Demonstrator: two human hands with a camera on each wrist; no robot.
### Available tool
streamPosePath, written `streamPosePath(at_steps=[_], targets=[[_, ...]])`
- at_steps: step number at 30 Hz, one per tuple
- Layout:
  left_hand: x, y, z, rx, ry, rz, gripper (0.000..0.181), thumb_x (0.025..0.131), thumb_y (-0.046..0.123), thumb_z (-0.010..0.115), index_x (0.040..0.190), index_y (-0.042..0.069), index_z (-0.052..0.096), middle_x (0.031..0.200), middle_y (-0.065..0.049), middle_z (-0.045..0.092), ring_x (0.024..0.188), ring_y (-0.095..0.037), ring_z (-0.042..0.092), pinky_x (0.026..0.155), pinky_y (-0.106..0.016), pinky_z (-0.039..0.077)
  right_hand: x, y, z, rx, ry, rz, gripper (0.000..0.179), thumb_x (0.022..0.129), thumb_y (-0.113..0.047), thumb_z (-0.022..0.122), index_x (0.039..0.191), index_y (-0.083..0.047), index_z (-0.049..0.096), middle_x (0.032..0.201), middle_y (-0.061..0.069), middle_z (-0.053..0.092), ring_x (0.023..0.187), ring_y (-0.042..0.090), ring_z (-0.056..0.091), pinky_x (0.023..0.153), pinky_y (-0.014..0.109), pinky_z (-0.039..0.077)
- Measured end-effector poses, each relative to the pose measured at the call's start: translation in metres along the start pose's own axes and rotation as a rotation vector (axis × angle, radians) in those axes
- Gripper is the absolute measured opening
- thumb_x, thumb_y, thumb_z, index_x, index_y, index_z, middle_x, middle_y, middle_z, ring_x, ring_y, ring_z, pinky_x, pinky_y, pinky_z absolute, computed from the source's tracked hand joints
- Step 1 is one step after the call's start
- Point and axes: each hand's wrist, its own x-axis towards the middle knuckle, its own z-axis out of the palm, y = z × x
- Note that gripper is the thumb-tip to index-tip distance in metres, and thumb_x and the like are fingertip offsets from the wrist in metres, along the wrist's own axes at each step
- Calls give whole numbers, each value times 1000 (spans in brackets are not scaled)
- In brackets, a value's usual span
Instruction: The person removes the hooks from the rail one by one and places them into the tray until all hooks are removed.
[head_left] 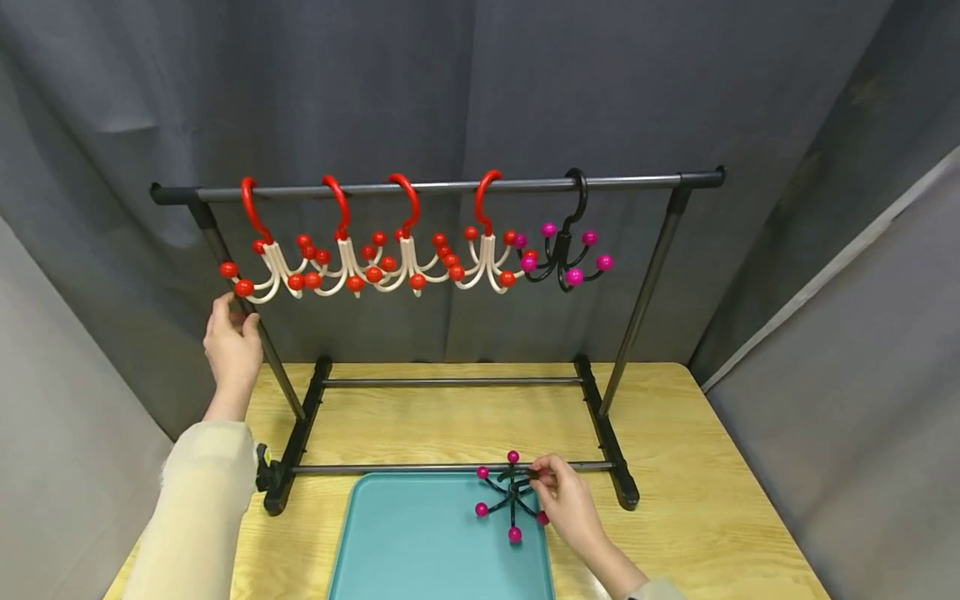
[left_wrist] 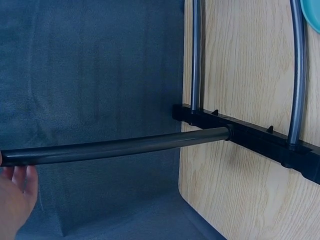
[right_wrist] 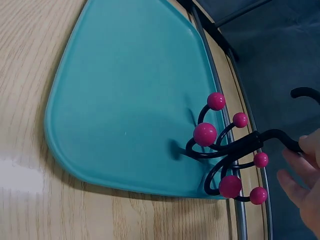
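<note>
My right hand [head_left: 570,504] pinches a black multi-arm hook hanger with magenta ball tips [head_left: 513,492] by its curved hook, over the tray's far right corner. In the right wrist view the hanger's stem [right_wrist: 246,145] points away from the fingers, and its balls face the tray. At the rack's left side my left hand [head_left: 234,354] holds the slanting upright post [head_left: 273,362]. Its fingers lie along one side of the post [left_wrist: 125,148] in the left wrist view; most of the thumb is out of sight there.
From the rack's top bar [head_left: 637,182] hang several white hangers with red hooks and red balls [head_left: 408,254], plus one black hanger with magenta balls [head_left: 562,250]. A teal tray [head_left: 420,542] lies on the wooden table [head_left: 697,500]. Grey curtains [head_left: 525,92] stand behind.
</note>
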Motion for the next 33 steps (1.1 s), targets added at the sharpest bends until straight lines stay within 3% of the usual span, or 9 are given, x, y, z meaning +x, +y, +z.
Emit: streamPosePath(at_steps=[6, 11, 18, 25, 33], targets=[[0, -3, 1, 5, -2, 12, 36, 90, 11, 53, 125, 11, 46, 105, -22, 56, 91, -36, 60, 82, -47, 43, -1, -4, -4, -23, -69, -14, 26, 78, 10, 59, 99, -7, 58, 97, 4, 62, 87, 16, 63, 74, 24, 51], [1, -3, 1, 3, -7, 8, 37, 90, 11, 53, 126, 12, 45, 106, -22, 56, 93, -36, 60, 83, -47, 42, 8, -13, -17, -35, -70, -121, 35, 75, 18, 53, 102, -4, 58, 99, 7, 62, 90, 19, 63, 76, 27, 51], [-1, -4, 0, 10, 3, 15, 36, 90, 11, 53, 125, 10, 46, 105, -23, 55, 94, -37, 58, 84, -49, 41, 42, -44, -62, -134, 78, -328, 25, 78, 9, 56, 98, -6, 59, 93, 3, 61, 80, 13, 62, 68, 25, 51], [-1, -4, 0, 14, 13, 21, 35, 89, 11, 54, 124, 11, 46, 104, -23, 56, 93, -38, 58, 83, -49, 40, 90, -102, -114, -202, 255, -561, 17, 80, 3, 59, 94, -6, 59, 87, 5, 60, 74, 13, 59, 63, 29, 50], [-2, -3, 1, 13, 3, 12, 36, 90, 11, 53, 125, 10, 45, 104, -23, 55, 93, -37, 57, 83, -49, 40, 128, -151, -150, -175, 381, -613, 10, 82, -1, 60, 92, -2, 60, 87, 7, 61, 74, 16, 59, 65, 22, 45]])
